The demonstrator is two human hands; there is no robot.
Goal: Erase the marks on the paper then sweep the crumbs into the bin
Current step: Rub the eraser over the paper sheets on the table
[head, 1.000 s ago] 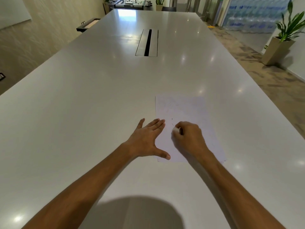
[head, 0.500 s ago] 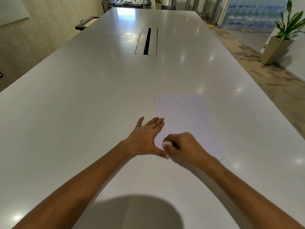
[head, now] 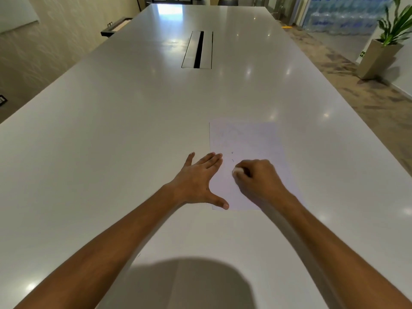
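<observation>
Pinning one paper (head: 249, 139) flat, left hand (head: 198, 181) lies spread; right hand (head: 258, 179) grips one eraser (head: 236, 171).

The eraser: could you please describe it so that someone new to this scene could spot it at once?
On the long white table lies one sheet of paper, near the person. The right hand rests curled on the sheet, and the eraser is the small white block poking out from its fingers, the only loose thing on the paper.
</observation>
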